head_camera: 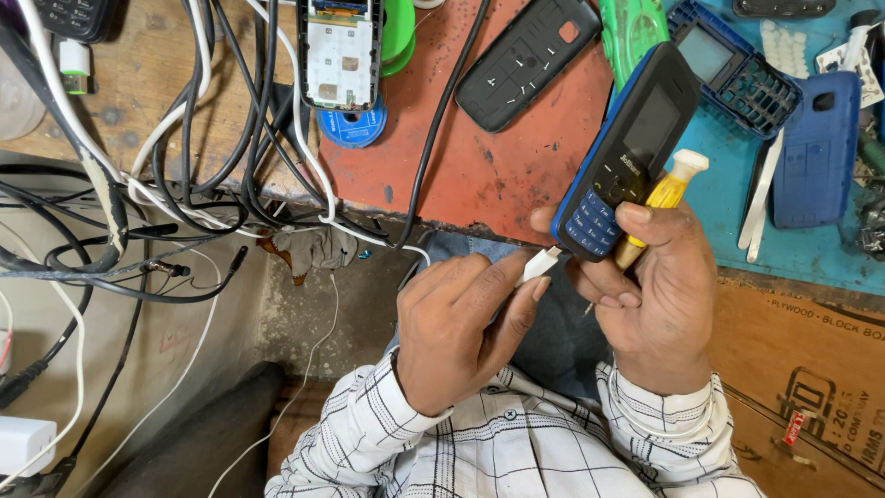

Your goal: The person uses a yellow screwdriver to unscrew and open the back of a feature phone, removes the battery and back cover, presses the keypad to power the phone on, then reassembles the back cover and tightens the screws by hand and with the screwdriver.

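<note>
Cluttered repair bench [516, 166], tangled cables [184, 138] beyond left hand. Right hand [659, 295] closed round blue keypad phone [627, 152] plus yellow-handled screwdriver [666, 195]. Left hand [461, 323] pinches white charger plug [539, 265] just beside phone's lower end.

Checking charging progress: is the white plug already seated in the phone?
No. The white plug, pinched in the left hand, sits just short of the phone held by the right hand.

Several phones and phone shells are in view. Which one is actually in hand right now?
The assembled blue-and-black keypad phone, gripped in the right hand together with a yellow-handled screwdriver. The other phone parts lie untouched on the bench.
</note>
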